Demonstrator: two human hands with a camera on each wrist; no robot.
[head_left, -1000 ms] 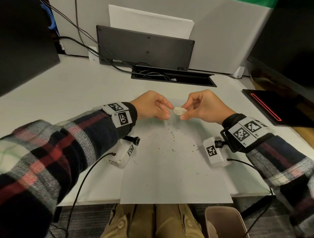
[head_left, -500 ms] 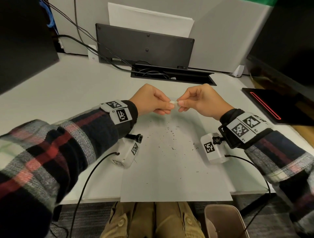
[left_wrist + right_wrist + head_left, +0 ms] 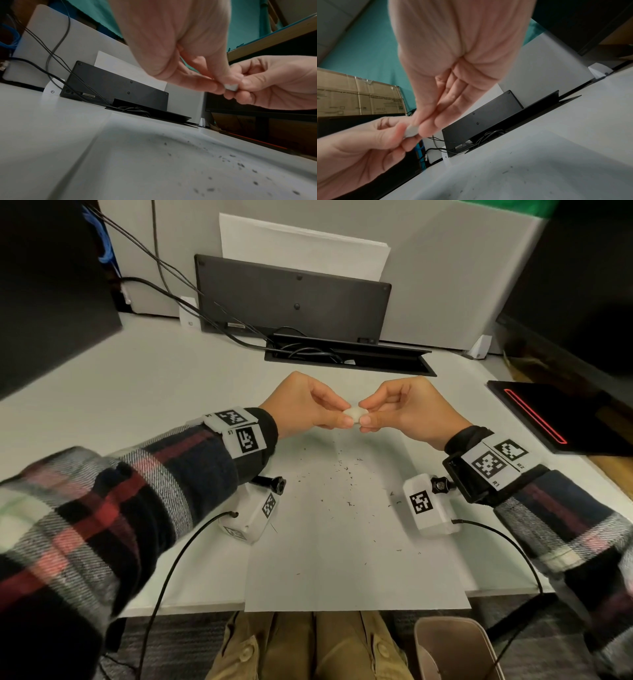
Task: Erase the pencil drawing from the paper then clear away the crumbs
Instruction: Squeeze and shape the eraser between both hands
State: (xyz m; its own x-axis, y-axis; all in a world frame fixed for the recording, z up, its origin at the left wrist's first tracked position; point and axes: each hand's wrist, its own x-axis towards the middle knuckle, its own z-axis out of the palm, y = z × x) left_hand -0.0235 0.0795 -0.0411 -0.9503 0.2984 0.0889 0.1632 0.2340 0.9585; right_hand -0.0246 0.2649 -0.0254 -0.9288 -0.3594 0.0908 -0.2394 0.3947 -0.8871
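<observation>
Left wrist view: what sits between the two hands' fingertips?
A small white eraser, pinched by the left hand and right hand; the head view agrees.

Both forearms converge mid-frame, left hand [image 3: 305, 402] and right hand [image 3: 407, 405] raised, fingertips meeting, pinching an eraser [image 3: 353, 413] between them.

Eraser lifted, crumbs on paper
Small white eraser [image 3: 354, 414] pinched above the paper's [image 3: 356, 573] 12 o'clock edge; dark crumbs [image 3: 346, 474] scattered across its upper half.
</observation>
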